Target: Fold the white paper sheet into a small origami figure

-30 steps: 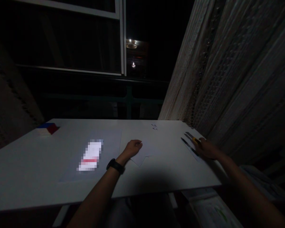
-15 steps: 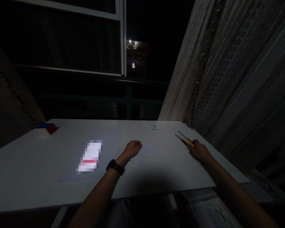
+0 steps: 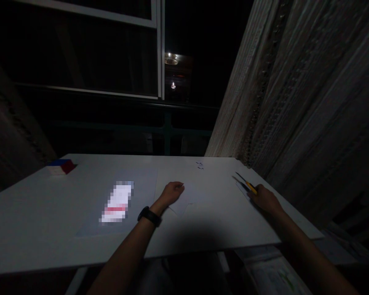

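Note:
My left hand [image 3: 171,191] rests on a sheet of white paper [image 3: 184,186] in the middle of the white table [image 3: 49,213], fingers curled in a loose fist. A black watch [image 3: 149,214] is on that wrist. My right hand [image 3: 264,198] is at the table's right side, closed around a yellow-handled utility knife [image 3: 245,182] whose blade points away from me, low over the tabletop.
A blue and red block [image 3: 60,166] lies at the table's far left corner. A pixelated white card [image 3: 117,201] lies on a larger sheet left of my left hand. A curtain [image 3: 295,102] hangs on the right, a dark window [image 3: 110,53] behind. Papers [image 3: 273,274] lie below the table.
My right hand picked the yellow knife up from the table's right edge and moved it left, then back slightly right. My left hand stayed on the paper.

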The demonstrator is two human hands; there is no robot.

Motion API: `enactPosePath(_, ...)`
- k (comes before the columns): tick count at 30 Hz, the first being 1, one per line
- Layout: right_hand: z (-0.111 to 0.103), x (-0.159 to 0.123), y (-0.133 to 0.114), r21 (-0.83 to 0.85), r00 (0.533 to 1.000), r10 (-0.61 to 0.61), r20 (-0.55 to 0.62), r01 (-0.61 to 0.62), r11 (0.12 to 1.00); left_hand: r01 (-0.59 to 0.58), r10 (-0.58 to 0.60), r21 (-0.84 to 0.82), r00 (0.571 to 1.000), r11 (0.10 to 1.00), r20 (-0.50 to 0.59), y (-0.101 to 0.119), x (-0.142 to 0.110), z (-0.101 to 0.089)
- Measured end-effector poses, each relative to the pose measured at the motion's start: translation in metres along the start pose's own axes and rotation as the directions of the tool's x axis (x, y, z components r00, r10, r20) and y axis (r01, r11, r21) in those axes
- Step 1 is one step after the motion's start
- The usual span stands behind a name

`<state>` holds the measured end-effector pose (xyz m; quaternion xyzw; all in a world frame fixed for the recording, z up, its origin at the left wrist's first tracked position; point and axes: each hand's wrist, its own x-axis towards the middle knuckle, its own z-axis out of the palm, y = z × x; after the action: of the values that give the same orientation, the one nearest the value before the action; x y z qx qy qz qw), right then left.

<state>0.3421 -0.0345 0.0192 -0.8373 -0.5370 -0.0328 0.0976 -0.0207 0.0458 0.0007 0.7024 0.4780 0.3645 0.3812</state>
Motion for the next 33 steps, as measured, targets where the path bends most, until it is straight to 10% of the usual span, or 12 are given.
enactPosePath(8,-0.003,-0.055,-0.065,0.413,0.929,-0.361,-0.081,0.360,0.836,0.140,-0.203,-0.518,0.977,0.844,-0.067,0.006,-0.005,-0.003)
enactPosePath(16,0.009,-0.096,-0.132,0.335,0.880,-0.473,0.030,0.437,0.835,0.174,-0.266,-0.672,0.963,0.720,-0.035,0.002,-0.004,-0.002)
enactPosePath(29,0.001,-0.110,-0.130,0.377,0.843,-0.536,-0.035,0.508,0.774,0.301,-0.271,-0.791,0.946,0.533,0.177,0.034,-0.024,0.000)
enactPosePath(33,0.001,-0.107,-0.118,0.357,0.858,-0.514,-0.017,0.485,0.798,0.295,-0.384,-0.800,0.919,0.523,0.089,0.039,-0.036,0.018)
